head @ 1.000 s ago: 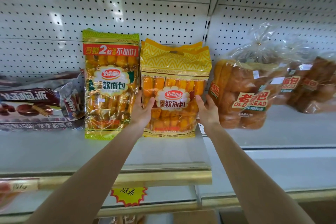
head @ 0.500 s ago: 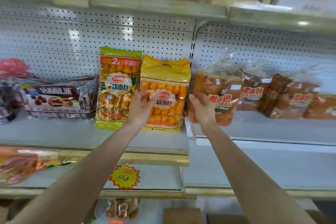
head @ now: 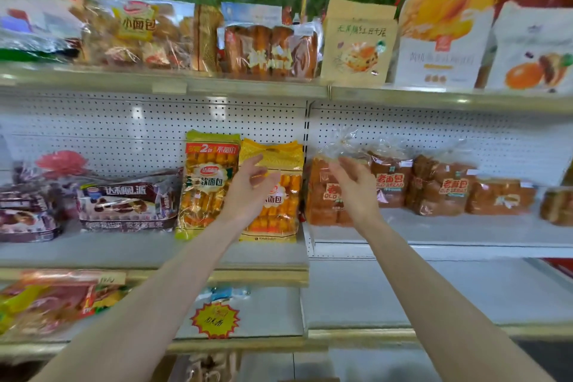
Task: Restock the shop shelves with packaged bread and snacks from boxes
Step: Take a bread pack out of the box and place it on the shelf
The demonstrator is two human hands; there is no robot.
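Note:
A yellow soft-bread pack stands upright on the middle shelf, leaning on the pegboard beside a green-topped soft-bread pack. My left hand hovers in front of the yellow pack with relaxed fingers, holding nothing. My right hand is lifted in front of a clear bag of old bread, fingers loosely spread, also holding nothing. Both hands appear apart from the packs.
Chocolate pie packs lie left on the middle shelf. More old bread bags line the right shelf section. The top shelf carries bread bags and paper pouches. A lower shelf holds a red pack and a price star.
Both hands let go of the yellow pack and drew back and up from it. The view tilted up and pulled away, bringing the top shelf into sight.

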